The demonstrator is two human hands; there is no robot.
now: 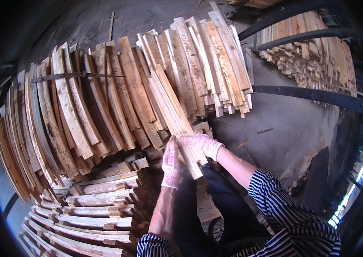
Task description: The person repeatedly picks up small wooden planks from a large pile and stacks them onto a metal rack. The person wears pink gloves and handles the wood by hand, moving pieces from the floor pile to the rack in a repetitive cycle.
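My two hands, in white-and-pink work gloves, hold a small bundle of long, narrow wooden boards point(173, 112) that slants away from me over the pile. My left hand point(171, 166) presses against the bundle's left edge, its fingers partly hidden. My right hand point(202, 144) reaches across from the right, closed over the near part of the boards. Their near ends stick out below my hands, above my dark trousers. Beneath and around the bundle's far end lies a wide row of rough boards point(104, 98).
At the lower left, several boards point(98, 222) are stacked in spaced layers. Another large stack of boards point(314, 55) stands at the far right behind dark metal bars point(314, 93). Grey concrete floor point(275, 124) shows on the right. A spoked wheel point(216, 229) is partly visible by my legs.
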